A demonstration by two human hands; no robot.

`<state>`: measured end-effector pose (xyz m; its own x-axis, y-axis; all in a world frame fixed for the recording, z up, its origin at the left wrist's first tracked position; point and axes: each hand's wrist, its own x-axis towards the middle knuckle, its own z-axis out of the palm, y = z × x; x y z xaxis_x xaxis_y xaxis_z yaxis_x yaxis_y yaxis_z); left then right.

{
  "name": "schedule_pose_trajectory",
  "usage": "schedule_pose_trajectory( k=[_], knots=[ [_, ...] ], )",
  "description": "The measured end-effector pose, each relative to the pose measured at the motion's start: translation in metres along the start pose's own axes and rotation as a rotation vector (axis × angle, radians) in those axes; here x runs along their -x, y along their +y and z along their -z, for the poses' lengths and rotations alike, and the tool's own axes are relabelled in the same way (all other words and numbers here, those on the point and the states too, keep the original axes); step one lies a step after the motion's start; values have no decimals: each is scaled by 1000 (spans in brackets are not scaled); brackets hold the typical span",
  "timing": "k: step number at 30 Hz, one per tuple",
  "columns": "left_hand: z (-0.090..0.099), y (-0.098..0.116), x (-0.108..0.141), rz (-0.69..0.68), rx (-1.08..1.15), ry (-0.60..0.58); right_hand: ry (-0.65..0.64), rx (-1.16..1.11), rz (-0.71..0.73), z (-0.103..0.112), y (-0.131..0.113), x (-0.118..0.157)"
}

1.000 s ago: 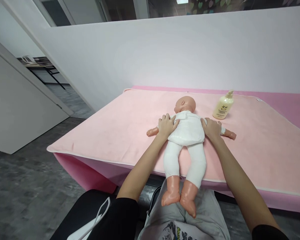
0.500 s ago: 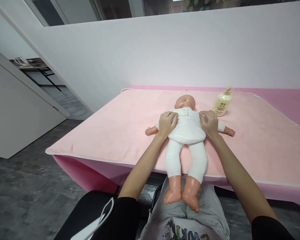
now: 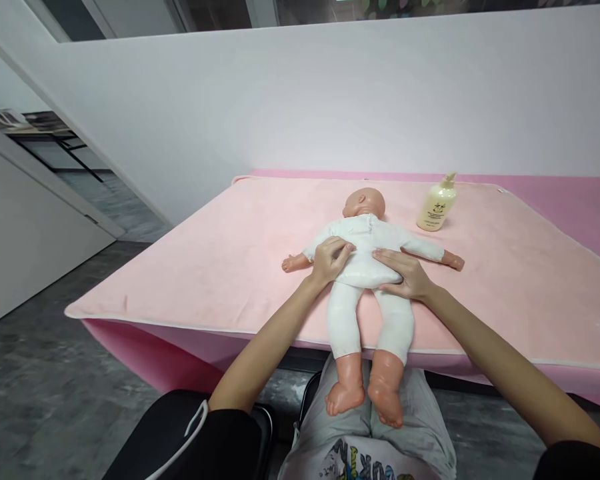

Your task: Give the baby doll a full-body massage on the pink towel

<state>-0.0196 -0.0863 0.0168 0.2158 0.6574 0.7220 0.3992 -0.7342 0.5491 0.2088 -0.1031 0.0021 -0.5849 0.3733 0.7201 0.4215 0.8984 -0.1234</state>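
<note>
A baby doll [image 3: 367,263] in a white cloth suit lies stretched out on the pink blanket [image 3: 205,260], arms spread, its bare head turned aside with an ear showing. Its legs reach past the table edge, so the feet hang above my lap. My left hand [image 3: 330,260] is at the left side of the doll's torso, fingers curled over the cloth. Across the lower right of the torso lies my right hand [image 3: 406,272], its fingers stretched out and apart on the suit. A pale yellow pump bottle [image 3: 436,203] stands behind the doll's right-hand arm.
Behind the table rises a white wall [image 3: 330,100]. Pink cloth [image 3: 570,207] shows under the blanket at the right and hangs over the front edge. A black chair [image 3: 155,427] is at the lower left. Farther left are a door [image 3: 35,233] and a doorway.
My right hand has moved down and inward from the doll's upper side to its lower torso, and its fingers have straightened. My left hand has slid slightly down. The camera view has shifted slightly.
</note>
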Motion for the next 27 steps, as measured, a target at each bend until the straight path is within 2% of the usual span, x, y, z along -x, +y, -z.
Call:
schedule_pose_trajectory(
  k=[3, 6, 9, 11, 14, 17, 20, 23, 25, 27],
  knots=[
    [-3, -1, -2, 42, 35, 5, 6, 16, -61, -1, -1, 1],
    [-4, -1, -6, 185, 151, -30, 33, -3, -89, -7, -4, 0],
    [0, 1, -11, 345, 342, -201, 67, -37, -111, -11, -5, -1],
    [4, 2, -14, 361, 370, -329, 82, -63, -138, -13, -6, -1],
    [10, 4, -15, 337, 318, -410, 86, -122, -188, -13, -8, -1],
    [10, 4, -13, 334, 255, -427, 117, -244, -305, -13, -10, -3],
    [6, 0, -10, 356, 215, -411, 264, -408, -551, -14, -10, -8],
    [1, -5, -9, 396, 227, -370, 366, -378, -700, -12, -5, -15],
    [-1, -7, -8, 408, 231, -352, 292, -284, -686, -8, 0, -19],
    [-2, -8, -8, 411, 226, -348, 146, -235, -683, -5, 5, -21]
  ],
)
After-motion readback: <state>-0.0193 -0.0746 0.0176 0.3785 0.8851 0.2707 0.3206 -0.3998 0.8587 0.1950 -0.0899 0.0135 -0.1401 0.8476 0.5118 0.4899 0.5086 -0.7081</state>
